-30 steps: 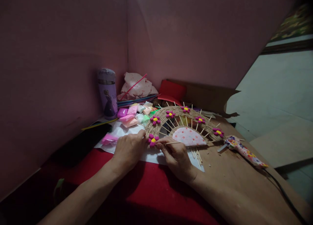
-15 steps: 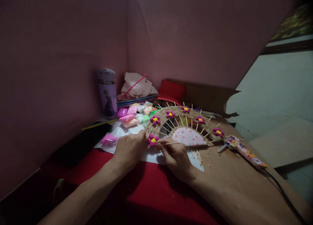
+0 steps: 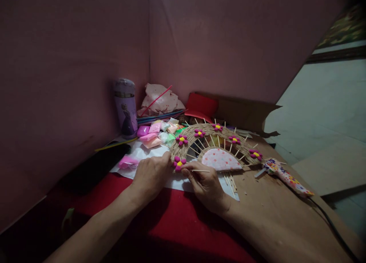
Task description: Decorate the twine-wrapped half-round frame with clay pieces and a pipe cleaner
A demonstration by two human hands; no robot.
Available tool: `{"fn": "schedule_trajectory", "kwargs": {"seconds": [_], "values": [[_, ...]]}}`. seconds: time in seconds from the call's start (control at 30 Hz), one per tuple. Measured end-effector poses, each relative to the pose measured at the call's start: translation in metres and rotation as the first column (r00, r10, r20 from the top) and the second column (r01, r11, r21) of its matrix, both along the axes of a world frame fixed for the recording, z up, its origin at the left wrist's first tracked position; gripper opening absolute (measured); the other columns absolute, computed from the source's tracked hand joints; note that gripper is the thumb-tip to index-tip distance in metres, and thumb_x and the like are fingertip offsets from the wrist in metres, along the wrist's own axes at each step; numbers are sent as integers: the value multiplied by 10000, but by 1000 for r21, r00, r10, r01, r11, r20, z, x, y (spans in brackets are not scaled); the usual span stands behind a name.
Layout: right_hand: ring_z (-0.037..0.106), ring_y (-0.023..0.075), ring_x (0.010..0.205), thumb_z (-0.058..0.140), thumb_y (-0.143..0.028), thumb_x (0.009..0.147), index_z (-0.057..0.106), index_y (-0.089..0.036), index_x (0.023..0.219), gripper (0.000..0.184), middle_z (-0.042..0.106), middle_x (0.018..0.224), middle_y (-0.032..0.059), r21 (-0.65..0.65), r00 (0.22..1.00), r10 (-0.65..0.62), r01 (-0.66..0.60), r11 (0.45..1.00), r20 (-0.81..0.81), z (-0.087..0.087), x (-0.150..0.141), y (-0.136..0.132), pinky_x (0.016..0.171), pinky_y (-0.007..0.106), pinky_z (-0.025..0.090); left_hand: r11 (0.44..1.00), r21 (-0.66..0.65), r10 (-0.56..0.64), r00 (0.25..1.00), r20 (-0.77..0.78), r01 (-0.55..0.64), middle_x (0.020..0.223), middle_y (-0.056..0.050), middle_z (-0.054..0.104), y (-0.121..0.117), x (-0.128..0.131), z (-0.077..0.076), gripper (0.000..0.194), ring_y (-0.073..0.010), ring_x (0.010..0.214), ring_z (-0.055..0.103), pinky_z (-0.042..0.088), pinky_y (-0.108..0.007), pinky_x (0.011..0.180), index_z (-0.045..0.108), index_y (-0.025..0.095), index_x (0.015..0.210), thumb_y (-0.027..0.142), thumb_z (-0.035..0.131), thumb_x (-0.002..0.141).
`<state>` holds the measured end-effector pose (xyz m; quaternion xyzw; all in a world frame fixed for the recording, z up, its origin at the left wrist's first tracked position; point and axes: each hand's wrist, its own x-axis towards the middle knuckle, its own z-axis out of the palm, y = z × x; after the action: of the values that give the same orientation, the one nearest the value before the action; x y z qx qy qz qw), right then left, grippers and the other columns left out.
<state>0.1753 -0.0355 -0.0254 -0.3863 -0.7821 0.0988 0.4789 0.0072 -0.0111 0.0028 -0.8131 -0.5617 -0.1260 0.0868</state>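
Pinching a thin stick [image 3: 203, 170], the right hand [image 3: 208, 184] sits beside the end flower [image 3: 179, 163] of a twine fan [image 3: 190, 135]; the left hand [image 3: 151, 175] grasps that end, fingertips hidden. Magenta, yellow-centred blooms dot its arch. It rests over white paper [image 3: 174, 184] and brown board [image 3: 257, 202], before pink walls [image 3: 228, 45].

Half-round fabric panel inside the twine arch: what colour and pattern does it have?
The fabric panel is pinkish white with reddish dots; the head view shows it.
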Motion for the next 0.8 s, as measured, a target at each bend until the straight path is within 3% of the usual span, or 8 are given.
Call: {"fn": "schedule_trajectory", "kwargs": {"seconds": [0.8], "values": [[617, 156, 663, 483, -131, 871, 630, -153, 876, 149, 683, 764, 67, 33, 985, 83, -89, 995, 149, -2, 1, -1, 603, 264, 467, 999, 7, -50, 999, -4, 50, 718, -83, 703, -1, -1, -3, 178, -254, 649, 672, 385, -285, 498, 549, 194, 934, 259, 385, 908]]}}
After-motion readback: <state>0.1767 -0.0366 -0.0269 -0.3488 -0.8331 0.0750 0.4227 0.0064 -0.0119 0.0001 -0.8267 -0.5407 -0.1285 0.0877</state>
